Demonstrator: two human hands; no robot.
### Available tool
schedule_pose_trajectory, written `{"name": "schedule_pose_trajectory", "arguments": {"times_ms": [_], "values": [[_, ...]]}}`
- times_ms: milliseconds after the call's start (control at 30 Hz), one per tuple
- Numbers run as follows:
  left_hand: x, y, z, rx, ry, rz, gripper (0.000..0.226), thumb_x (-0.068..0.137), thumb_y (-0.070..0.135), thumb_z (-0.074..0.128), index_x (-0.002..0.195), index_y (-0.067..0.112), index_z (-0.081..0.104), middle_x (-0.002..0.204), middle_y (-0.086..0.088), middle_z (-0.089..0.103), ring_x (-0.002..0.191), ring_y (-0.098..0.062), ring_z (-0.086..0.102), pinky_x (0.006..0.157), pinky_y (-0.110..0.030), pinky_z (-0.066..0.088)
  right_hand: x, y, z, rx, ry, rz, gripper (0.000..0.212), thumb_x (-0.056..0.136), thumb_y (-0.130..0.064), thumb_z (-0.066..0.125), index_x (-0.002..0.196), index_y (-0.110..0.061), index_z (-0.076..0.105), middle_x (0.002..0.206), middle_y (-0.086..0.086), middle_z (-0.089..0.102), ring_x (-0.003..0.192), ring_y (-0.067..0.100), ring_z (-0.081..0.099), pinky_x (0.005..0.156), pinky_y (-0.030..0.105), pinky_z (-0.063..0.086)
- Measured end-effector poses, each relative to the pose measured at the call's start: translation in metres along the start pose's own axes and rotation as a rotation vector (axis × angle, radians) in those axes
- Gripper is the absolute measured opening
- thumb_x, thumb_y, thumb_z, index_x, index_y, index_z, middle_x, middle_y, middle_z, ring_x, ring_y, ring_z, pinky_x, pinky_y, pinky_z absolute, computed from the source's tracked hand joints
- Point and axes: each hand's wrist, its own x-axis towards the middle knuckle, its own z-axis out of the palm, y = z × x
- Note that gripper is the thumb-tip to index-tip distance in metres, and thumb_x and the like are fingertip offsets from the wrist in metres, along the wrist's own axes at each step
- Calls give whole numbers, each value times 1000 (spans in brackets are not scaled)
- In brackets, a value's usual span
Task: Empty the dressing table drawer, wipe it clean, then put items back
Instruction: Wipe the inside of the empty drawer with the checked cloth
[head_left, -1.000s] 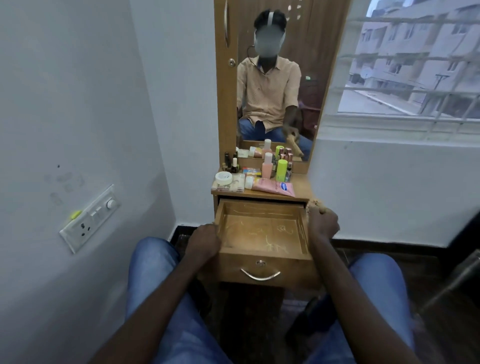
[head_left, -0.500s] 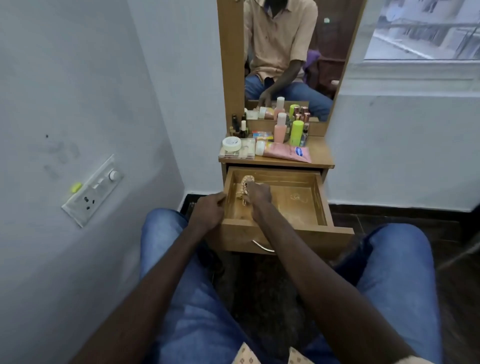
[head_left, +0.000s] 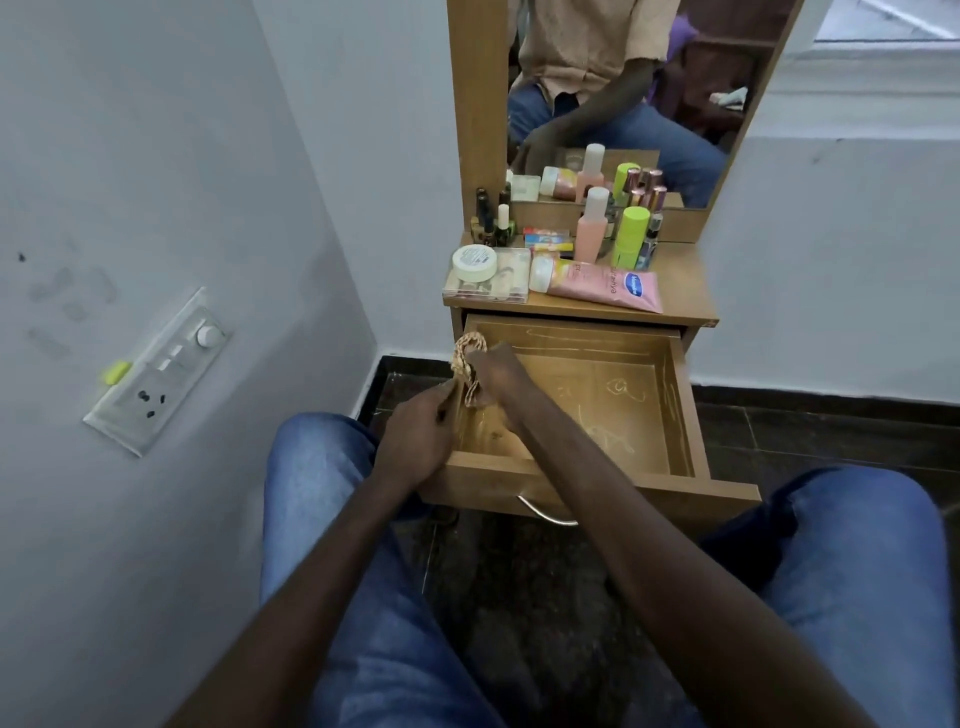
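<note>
Two hands are at work, and the right hand (head_left: 496, 366) does the wiping: its fingers are curled round one patterned cloth (head_left: 467, 358), bunched just to its left. It sits in the far-left corner of the one open drawer (head_left: 685, 405). The left hand (head_left: 415, 441), nearer the body, grips the drawer's left wall by the front corner, seemingly steadying it.

Nearly all the drawer's bare floor, marked with pale scribbles (head_left: 615, 387), lies to the right of the cloth hand. The coming stroke should probably sweep rightward along the drawer's width.

Beyond that hand, on the table (head_left: 685, 291), I count:
- one white jar (head_left: 474, 262) on one clear box (head_left: 498, 293)
- one pink tube (head_left: 597, 285) lying flat
- one pink bottle (head_left: 592, 228)
- one green bottle (head_left: 630, 234)
- small dark bottles (head_left: 491, 221), too crowded to count
</note>
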Motion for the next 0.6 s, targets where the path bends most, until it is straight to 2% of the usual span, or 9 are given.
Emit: {"name": "schedule_pose_trajectory", "arguments": {"times_ms": [100, 167, 233, 300, 367, 433, 467, 533, 600], "values": [[3, -3, 5, -38, 3, -26, 34, 98, 11, 55, 129, 21, 68, 121, -2, 73, 110, -23, 68, 91, -35, 51, -6, -2, -5, -64, -65, 84, 33, 102, -21, 61, 129, -2, 57, 100, 12, 71, 96, 30, 74, 84, 50, 64], [4, -3, 6, -44, -13, -69, 42, 100, 15, 56, 141, 22, 61, 132, -3, 69, 119, -23, 64, 97, -34, 48, -1, -1, -12, -27, -76, 53, 30, 103, -19, 62, 127, -1, 60, 105, 13, 73, 95, 29, 75, 78, 46, 66], [4, -2, 4, -35, -37, -97, 50, 101, 16, 55, 150, 21, 53, 141, -3, 64, 128, -22, 59, 100, -29, 43, 5, -4, -16, 38, -33, -33, 32, 105, -22, 58, 133, -6, 55, 114, 9, 70, 99, 25, 72, 74, 38, 63], [4, 0, 2, -49, -45, -100, 51, 100, 13, 53, 151, 21, 53, 143, -3, 62, 128, -18, 57, 97, -23, 39, 7, -7, -15, 49, -12, -56, 41, 106, -27, 57, 143, -11, 49, 127, 7, 66, 106, 23, 67, 85, 40, 62], [4, 1, 1, -81, -30, -112, 46, 102, 15, 54, 147, 20, 57, 139, -2, 65, 120, -12, 58, 94, -22, 38, 6, -6, -12, -20, -53, -18, 45, 103, -25, 62, 142, -8, 50, 128, 10, 66, 107, 25, 69, 91, 48, 62], [4, -1, 3, -105, -8, -144, 35, 101, 17, 56, 135, 18, 67, 126, -3, 71, 113, -15, 63, 89, -24, 43, -6, -6, -13, -168, -178, 46, 39, 100, -19, 66, 133, -2, 58, 122, 16, 70, 105, 33, 73, 93, 55, 61], [4, -2, 4, -107, -3, -162, 28, 100, 14, 56, 122, 15, 73, 114, -4, 74, 105, -19, 66, 82, -26, 44, -12, -4, -14, -239, -242, 80, 39, 99, -17, 67, 133, 1, 59, 126, 19, 68, 107, 36, 72, 95, 56, 59], [5, -3, 5, -116, -8, -188, 22, 93, 3, 54, 97, 15, 72, 92, 0, 71, 92, -22, 66, 69, -29, 43, -19, 1, -19, -256, -321, 149, 49, 100, -15, 68, 142, 1, 51, 136, 23, 60, 111, 39, 69, 96, 53, 60], [5, -4, 3, -134, -25, -209, 22, 89, 6, 52, 95, 16, 70, 89, 3, 69, 92, -22, 66, 69, -29, 45, -19, 2, -24, -199, -308, 141, 47, 100, -13, 67, 141, 2, 50, 124, 24, 62, 107, 38, 70, 92, 51, 62]]}}
